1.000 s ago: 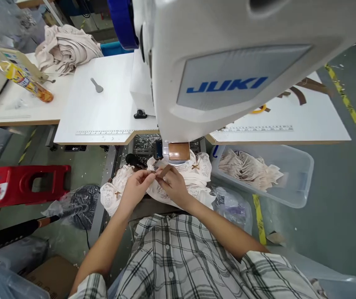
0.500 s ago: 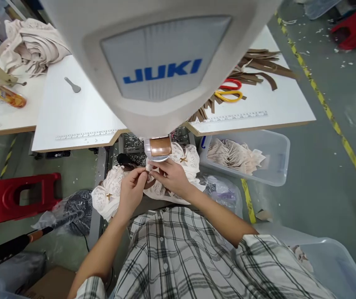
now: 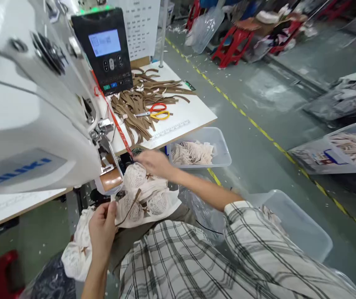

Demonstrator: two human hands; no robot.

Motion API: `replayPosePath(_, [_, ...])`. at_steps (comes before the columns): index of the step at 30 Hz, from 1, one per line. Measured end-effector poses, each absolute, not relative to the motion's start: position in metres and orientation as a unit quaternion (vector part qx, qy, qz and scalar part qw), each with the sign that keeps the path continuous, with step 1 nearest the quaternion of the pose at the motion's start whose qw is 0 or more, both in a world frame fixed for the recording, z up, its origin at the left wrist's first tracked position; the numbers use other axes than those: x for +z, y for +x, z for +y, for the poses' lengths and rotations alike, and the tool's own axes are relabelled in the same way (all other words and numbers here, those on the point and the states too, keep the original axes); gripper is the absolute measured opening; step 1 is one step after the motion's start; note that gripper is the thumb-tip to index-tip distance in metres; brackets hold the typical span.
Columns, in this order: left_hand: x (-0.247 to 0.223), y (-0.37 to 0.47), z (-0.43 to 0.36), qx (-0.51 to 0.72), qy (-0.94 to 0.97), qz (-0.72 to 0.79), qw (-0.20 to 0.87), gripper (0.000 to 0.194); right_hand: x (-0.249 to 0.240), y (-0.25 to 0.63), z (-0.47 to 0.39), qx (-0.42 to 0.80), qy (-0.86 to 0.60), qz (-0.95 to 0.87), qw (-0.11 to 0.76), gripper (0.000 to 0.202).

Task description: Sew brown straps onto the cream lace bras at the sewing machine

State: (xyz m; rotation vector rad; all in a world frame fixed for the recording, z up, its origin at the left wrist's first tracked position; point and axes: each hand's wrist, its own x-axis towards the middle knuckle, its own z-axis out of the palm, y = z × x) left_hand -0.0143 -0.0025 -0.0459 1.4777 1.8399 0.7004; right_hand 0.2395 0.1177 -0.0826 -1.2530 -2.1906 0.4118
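White lace bras (image 3: 157, 203) with small brown bows lie across my lap under the sewing machine head (image 3: 40, 166). My left hand (image 3: 102, 230) is closed, thumb and fingers pinching the edge of a bra just below the machine's sewing end. Beside its fingertips a thin brown strap (image 3: 131, 206) curves over the lace. My right hand (image 3: 155, 163) is reached forward above the cups and smeared by motion. It is close to a black object (image 3: 126, 160) at the lower end of a red cord (image 3: 115, 122). Whether its fingers hold anything is not visible.
Brown strips (image 3: 137, 104) and red-and-yellow-handled scissors (image 3: 159, 112) lie on the white table (image 3: 193, 110). A control panel (image 3: 104, 47) stands behind the machine. A clear bin of beige fabric (image 3: 223, 149) stands beyond my right hand; another clear bin (image 3: 305, 232) is at my right.
The view has swung to the right. My right hand has left the spot beside my left hand and moved forward toward the red cord. My left hand remains at the bra's edge.
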Motion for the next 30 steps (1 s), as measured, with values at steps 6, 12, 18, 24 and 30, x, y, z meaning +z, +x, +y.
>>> replayPosePath(6, [-0.037,-0.015,-0.001,0.227,0.601,0.658,0.393,0.045,-0.026,0.340,0.270,0.047,-0.631,-0.773,0.053,0.047])
replayPosePath(12, [-0.032,-0.026,-0.002,0.270,0.494,0.666,0.489,0.039,-0.017,0.349,0.272,0.051,-0.583,-0.811,0.007,0.044])
replayPosePath(18, [-0.031,-0.026,-0.007,0.394,0.322,0.597,0.620,0.031,-0.028,0.339,0.144,0.034,-0.608,-0.762,0.219,0.041])
replayPosePath(24, [-0.026,-0.028,-0.009,0.449,0.234,0.520,0.688,0.025,-0.035,0.270,-0.006,0.206,-0.471,-0.836,0.190,0.033])
replayPosePath(30, [-0.022,-0.025,-0.011,0.434,0.287,0.554,0.650,0.027,-0.047,0.208,-0.017,0.205,-0.435,-0.838,0.258,0.033])
